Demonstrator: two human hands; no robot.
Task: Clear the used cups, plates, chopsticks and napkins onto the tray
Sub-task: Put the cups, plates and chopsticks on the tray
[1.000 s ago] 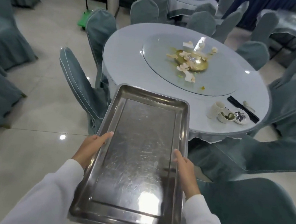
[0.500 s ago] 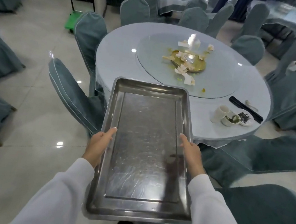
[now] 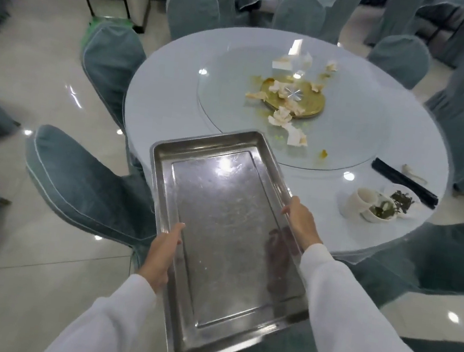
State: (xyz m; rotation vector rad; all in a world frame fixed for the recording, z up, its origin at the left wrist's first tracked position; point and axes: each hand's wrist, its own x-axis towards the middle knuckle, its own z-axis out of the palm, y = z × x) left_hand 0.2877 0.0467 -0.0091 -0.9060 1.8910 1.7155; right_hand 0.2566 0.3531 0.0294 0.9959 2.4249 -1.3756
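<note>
both hands, left hand [image 3: 160, 255] and right hand [image 3: 301, 223], grip the tray's [image 3: 188, 344] long rims; keep it level, land it on the table [image 3: 172, 85] edge near the cup [image 3: 360, 201].

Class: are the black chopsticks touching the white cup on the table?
Apart. The head view shows bare tablecloth between the black chopsticks and the white cup.

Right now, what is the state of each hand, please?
Left hand: grips the tray by its left rim.
Right hand: grips the tray's right rim.
</note>
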